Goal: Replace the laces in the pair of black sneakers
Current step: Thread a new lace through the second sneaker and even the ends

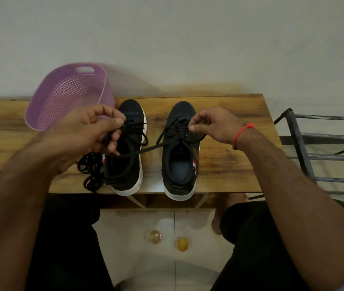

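While seated at wooden worktop (pixel 230 164), with two black sneakers side by side near front edge, toes pointing at wall. Left sneaker (pixel 127 164) and right sneaker (pixel 179 160) close together but apart, both white-soled, heels just over worktop edge. Left hand (pixel 87 133) raised over left sneaker, grip closed in a thumb-and-forefinger pinch on black lace (pixel 146 150); other fingers curled below. Lace runs from that pinch across gap between sneakers to eyelet area of right sneaker. Right hand (pixel 215 127) over right sneaker's tongue, grip also closed, fingertips pinching lace at upper eyelets; exact strand hard to tell. Red thread bracelet (pixel 242 131) on right wrist. Loose pile of black laces (pixel 91 171) on worktop just left of left sneaker, touching its side. Purple perforated basket (pixel 68 95) tilted at back left of worktop, leaning toward wall, partly behind left hand. Dark metal rack (pixel 314 143) right of worktop. Dark trousers on both knees below, bare foot (pixel 219 215) on tiled floor, two small round yellowish objects (pixel 169 238) on floor between legs
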`<state>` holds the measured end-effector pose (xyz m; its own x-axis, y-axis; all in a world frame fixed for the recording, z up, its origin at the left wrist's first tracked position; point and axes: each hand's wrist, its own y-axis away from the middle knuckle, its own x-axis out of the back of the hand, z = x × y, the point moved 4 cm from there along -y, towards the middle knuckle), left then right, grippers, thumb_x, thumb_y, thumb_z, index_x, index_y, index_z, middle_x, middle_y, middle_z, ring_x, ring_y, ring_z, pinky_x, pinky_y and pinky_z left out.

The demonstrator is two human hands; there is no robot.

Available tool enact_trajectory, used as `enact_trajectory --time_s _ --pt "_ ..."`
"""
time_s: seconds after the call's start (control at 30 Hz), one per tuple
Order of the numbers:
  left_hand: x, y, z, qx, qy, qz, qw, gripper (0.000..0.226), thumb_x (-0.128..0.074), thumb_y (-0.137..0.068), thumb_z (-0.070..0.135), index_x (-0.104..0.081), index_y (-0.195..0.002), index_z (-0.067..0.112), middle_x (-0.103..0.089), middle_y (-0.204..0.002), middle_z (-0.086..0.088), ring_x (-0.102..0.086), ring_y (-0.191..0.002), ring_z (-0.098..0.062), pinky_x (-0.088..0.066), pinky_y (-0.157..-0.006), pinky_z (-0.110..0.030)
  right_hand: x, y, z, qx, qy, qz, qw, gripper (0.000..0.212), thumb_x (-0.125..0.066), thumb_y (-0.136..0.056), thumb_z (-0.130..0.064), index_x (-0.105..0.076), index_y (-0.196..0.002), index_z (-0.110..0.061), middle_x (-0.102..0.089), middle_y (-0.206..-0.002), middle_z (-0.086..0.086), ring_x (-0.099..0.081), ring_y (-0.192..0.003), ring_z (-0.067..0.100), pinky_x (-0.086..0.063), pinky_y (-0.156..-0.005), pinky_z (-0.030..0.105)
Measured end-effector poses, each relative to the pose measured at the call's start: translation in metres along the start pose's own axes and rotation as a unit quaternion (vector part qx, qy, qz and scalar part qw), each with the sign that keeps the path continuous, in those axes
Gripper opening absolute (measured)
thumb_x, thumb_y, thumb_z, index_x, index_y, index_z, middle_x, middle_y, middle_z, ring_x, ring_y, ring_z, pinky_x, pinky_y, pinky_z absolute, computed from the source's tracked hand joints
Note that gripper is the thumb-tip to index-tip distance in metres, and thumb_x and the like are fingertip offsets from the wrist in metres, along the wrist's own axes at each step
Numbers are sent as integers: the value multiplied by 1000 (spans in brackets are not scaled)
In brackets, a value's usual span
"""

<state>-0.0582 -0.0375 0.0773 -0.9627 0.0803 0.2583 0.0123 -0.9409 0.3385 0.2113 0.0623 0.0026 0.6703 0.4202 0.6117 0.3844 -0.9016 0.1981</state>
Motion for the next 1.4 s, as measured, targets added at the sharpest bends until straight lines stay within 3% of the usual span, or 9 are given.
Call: enact_trajectory --time_s 0.13,0.27,0.37,0.47,0.6,0.7,0.83,1.03,1.4 --pt "-14 12 -7 44 -67 -176 981 9 -59 -96 14 -63 -102 9 -62 -72 -14 -57 -48 -22 -51 -47 -29 -2 -2 1 -1 8 7 1000 6 -71 -91 -22 -73 -97 -21 -71 -91 -5 -67 -87 9 -55 -80 29" --pt "-36 26 -10 105 2 -430 897 7 -56 -100 9 -63 -100 10 -61 -68 -20 -57 -38 -17 -51 -45 -26 -4 -3 2 -2 8 0 1000 4 -73 -90 -23 -73 -94 -22 -71 -89 -6 -67 -86 10 -57 -82 33" --pt "-40 25 -9 107 -5 -499 860 10 -54 -101 8 -63 -101 13 -65 -71 -20 -58 -38 -14 -50 -42 -23 -7 -4 4 -5 13 -13 1000 3 -74 -88 -25 -73 -92 -25 -72 -91 -5 -67 -90 14 -58 -88 41" --pt "-45 16 -12 97 -52 -441 891 6 -59 -101 15 -63 -103 11 -69 -82 -23 -58 -42 -17 -47 -44 -24 -7 -2 2 -11 12 -30 999 4 -72 -90 -23 -73 -94 -23 -71 -95 -4 -66 -94 15 -56 -91 43" --pt "-63 -12 -18 36 -54 -209 976 19 -64 -95 13 -66 -114 14 -75 -92 -12 -63 -62 -18 -56 -59 -31 -6 1 -1 -11 22 -47 999 7 -69 -92 -19 -73 -97 -23 -70 -99 -3 -65 -98 15 -54 -94 40" --pt "-73 -28 -25 17 -48 -79 996 16 -68 -94 15 -72 -109 16 -78 -91 -4 -66 -68 -12 -56 -66 -26 -7 3 0 -18 40 -63 997 10 -68 -93 -17 -72 -99 -24 -68 -101 -1 -64 -98 16 -55 -91 37" --pt "-85 -40 -29 -33 -93 15 995 9 -72 -91 20 -76 -99 19 -78 -83 4 -66 -63 -7 -56 -66 -21 -5 6 0 -23 53 -89 994 16 -66 -94 -13 -71 -108 -18 -68 -107 3 -64 -100 18 -53 -81 24" --pt "-91 -50 -30 -84 -205 106 969 9 -72 -92 33 -71 -84 35 -71 -80 13 -66 -75 -3 -60 -72 -27 -5 4 -4 -4 11 -63 998 15 -67 -94 -23 -70 -108 -23 -66 -108 -3 -61 -98 9 -49 -85 26" --pt "-102 -41 -22 -149 -345 125 918 9 -68 -93 38 -71 -98 31 -65 -92 14 -63 -87 -6 -59 -75 -34 -11 1 -8 9 3 -36 999 13 -69 -92 -30 -73 -98 -18 -69 -95 -7 -61 -87 3 -45 -72 19"
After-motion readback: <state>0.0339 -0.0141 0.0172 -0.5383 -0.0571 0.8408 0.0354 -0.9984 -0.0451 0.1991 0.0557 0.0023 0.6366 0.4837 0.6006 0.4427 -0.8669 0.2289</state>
